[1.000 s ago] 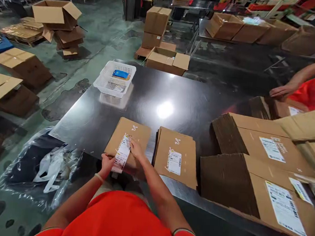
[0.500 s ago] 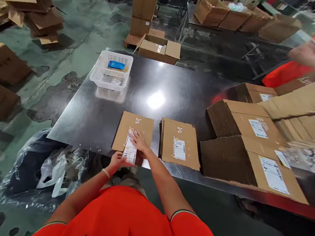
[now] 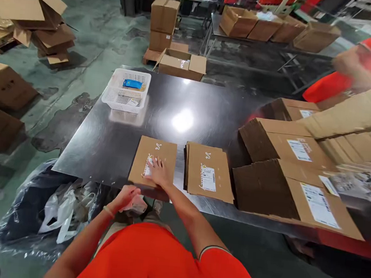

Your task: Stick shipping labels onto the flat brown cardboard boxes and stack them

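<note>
A flat folded cardboard box (image 3: 167,148) lies at the table's front edge, with a white printed label (image 3: 148,167) on its face. My right hand (image 3: 159,172) rests flat on this box with fingers spread, partly covering the label. Just off the table's edge, my left hand (image 3: 127,196) is closed in a pinch. A pale, limp strip (image 3: 138,204) hangs by its fingers and looks like label backing paper, though it is blurred. Right of my right hand lies a stack of flat cardboard boxes (image 3: 214,161), the top one bearing a shipping label (image 3: 208,178).
On the metal table (image 3: 113,145), a white plastic basket (image 3: 109,99) stands far left with a blue item inside. Larger labelled cartons (image 3: 301,183) fill the right side. A plastic-lined bin (image 3: 32,212) sits below left. A co-worker's blurred hands (image 3: 357,69) are at upper right.
My left hand has drawn away from the label, down and left past the table edge, with the pale strip. My right hand stays on the box, lying over the label.
</note>
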{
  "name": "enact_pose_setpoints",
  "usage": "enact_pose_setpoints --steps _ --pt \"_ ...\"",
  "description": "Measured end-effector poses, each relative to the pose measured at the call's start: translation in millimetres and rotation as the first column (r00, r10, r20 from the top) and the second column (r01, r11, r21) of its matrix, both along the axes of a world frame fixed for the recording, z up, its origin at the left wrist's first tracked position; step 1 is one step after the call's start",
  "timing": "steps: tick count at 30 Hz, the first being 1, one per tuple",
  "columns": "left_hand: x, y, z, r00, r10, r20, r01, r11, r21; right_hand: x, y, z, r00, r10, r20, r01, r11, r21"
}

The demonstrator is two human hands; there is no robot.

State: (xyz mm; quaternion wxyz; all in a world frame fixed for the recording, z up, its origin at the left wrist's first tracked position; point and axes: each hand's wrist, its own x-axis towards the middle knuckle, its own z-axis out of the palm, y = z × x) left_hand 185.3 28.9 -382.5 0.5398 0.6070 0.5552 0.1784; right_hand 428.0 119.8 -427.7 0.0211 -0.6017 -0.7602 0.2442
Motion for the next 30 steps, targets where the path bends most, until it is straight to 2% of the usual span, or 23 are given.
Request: enact_pose_setpoints --steps 2,5,7,8,9,10,12,13,14,15,16,18,20,22,23,25,27,28,29,30 --pt "17 30 2.0 0.998 0.049 -0.038 -0.048 0.998 0.029 -11 -1 2.1 0.997 -0.072 -0.002 0.072 0.995 0.071" --pt "30 65 -0.5 0.958 0.222 -0.184 -0.215 0.975 0.056 -24 -3 0.6 0.994 -0.097 -0.045 0.103 0.984 0.146" --pt "33 77 -4.4 0.911 0.273 -0.309 -0.272 0.961 0.046 -22 -5 -3.2 0.994 -0.086 -0.074 0.093 0.990 0.109" --pt "33 80 -6.5 0.897 0.273 -0.347 -0.277 0.960 0.038 -16 -6 -5.8 0.987 -0.136 -0.081 0.143 0.985 0.092" --pt "33 81 -8.7 0.892 0.268 -0.365 -0.276 0.961 0.032 -8 -7 -9.1 0.967 -0.240 -0.087 0.247 0.965 0.091" --pt "33 81 -10.8 0.892 0.263 -0.369 -0.271 0.962 0.031 2 -9 -12.8 0.917 -0.387 -0.098 0.397 0.912 0.104" --pt "32 80 -14.3 0.895 0.261 -0.362 -0.266 0.963 0.038 22 -16 -20.9 0.720 -0.675 -0.163 0.694 0.707 0.134" --pt "32 80 -15.6 0.898 0.264 -0.352 -0.266 0.963 0.044 31 -19 -24.5 0.621 -0.758 -0.203 0.784 0.606 0.134" --pt "32 79 -16.5 0.904 0.267 -0.335 -0.265 0.963 0.050 36 -22 -27.0 0.555 -0.797 -0.238 0.831 0.541 0.128" --pt "32 78 -17.0 0.912 0.266 -0.313 -0.262 0.964 0.054 40 -25 -27.9 0.524 -0.812 -0.258 0.851 0.511 0.120" --pt "33 77 -17.0 0.920 0.264 -0.290 -0.259 0.964 0.058 43 -26 -26.7 0.516 -0.816 -0.260 0.856 0.505 0.111" --pt "35 74 -15.1 0.942 0.251 -0.223 -0.245 0.968 0.053 53 -27 -16.7 0.520 -0.823 -0.230 0.852 0.518 0.071" --pt "40 68 -10.0 0.968 0.224 -0.115 -0.222 0.975 0.030 77 -30 3.1 0.512 -0.833 -0.209 0.854 0.520 0.015" --pt "48 61 -0.7 0.986 0.169 0.003 -0.169 0.986 0.010 122 -37 29.9 0.494 -0.843 -0.212 0.865 0.502 0.016" --pt "52 59 5.6 0.991 0.125 0.045 -0.126 0.992 0.013 150 -44 44.6 0.467 -0.860 -0.206 0.883 0.466 0.052" --pt "59 57 21.0 0.998 0.021 0.065 -0.024 0.998 0.051 206 -58 72.8 0.433 -0.889 -0.147 0.901 0.422 0.102" --pt "61 60 37.8 0.996 -0.077 0.043 0.073 0.993 0.091 246 -69 94.6 0.378 -0.925 -0.041 0.913 0.366 0.179" --pt "61 63 45.8 0.993 -0.112 0.037 0.108 0.989 0.103 253 -72 101.3 0.366 -0.931 -0.005 0.905 0.354 0.236" --pt "60 67 53.2 0.990 -0.133 0.037 0.128 0.985 0.112 251 -73 104.5 0.383 -0.924 0.004 0.888 0.370 0.273" --pt "59 70 59.6 0.988 -0.147 0.043 0.141 0.983 0.120 239 -73 103.9 0.442 -0.897 -0.021 0.868 0.422 0.261"
